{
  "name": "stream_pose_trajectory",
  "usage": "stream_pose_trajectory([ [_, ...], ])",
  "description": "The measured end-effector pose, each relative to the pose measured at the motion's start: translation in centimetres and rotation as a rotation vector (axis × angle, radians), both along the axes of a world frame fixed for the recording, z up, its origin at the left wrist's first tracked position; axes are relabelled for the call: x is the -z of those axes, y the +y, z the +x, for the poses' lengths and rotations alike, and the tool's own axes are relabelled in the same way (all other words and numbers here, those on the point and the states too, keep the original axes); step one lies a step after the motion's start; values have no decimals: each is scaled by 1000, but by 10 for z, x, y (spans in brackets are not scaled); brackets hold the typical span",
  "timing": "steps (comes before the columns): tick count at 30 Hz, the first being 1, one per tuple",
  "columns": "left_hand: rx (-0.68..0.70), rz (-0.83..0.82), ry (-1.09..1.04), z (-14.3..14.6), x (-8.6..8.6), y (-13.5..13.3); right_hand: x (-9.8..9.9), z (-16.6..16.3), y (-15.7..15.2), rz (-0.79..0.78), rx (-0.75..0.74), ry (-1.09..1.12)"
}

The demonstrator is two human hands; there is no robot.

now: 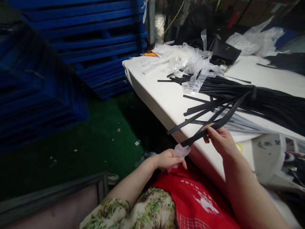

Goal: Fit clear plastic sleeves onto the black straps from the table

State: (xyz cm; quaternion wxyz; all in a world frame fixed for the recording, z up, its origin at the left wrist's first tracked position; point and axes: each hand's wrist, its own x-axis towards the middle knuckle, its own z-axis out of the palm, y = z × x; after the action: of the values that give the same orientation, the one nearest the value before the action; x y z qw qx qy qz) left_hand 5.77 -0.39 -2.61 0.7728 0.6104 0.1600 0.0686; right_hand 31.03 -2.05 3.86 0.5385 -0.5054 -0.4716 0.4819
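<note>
My right hand (220,140) pinches a long black strap (225,119) at the near edge of the table. From there the strap runs back over the table toward a large bundle of black straps (274,101). My left hand (170,159), just off the table's edge, is closed on a thin translucent plastic wrap (181,150). The strap's near end reaches into this wrap, and its tip is hidden there. Several other strap ends fan out to the left on the white tabletop (154,92).
Crumpled clear plastic strips (183,57) and an orange-handled tool (150,54) lie at the table's far corner. A black bag (225,52) is behind them. At right stands a white bin (268,156). Blue pallets (95,41) are stacked at left on a green floor (100,133).
</note>
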Motion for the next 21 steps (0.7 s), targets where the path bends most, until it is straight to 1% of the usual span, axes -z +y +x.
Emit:
stream_pose_trajectory([
  [4, 7, -23, -25, 0, -1, -1, -3, -3, -2, 52, 47, 18],
  [8, -3, -48, -8, -1, -5, -2, -5, -2, -2, 58, 75, 7],
  [13, 14, -89, 4, -3, -5, -1, -9, 3, -5, 13, 95, -128],
  [17, -22, -87, -7, -5, -4, 0, -16, 11, -11, 5, 194, -204],
  [19, -32, -73, 9, -5, -5, 0, -18, 15, -13, -11, 189, -255],
  [21, -16, -37, 29, -5, -8, 1, -18, 16, -14, -30, 144, -316],
])
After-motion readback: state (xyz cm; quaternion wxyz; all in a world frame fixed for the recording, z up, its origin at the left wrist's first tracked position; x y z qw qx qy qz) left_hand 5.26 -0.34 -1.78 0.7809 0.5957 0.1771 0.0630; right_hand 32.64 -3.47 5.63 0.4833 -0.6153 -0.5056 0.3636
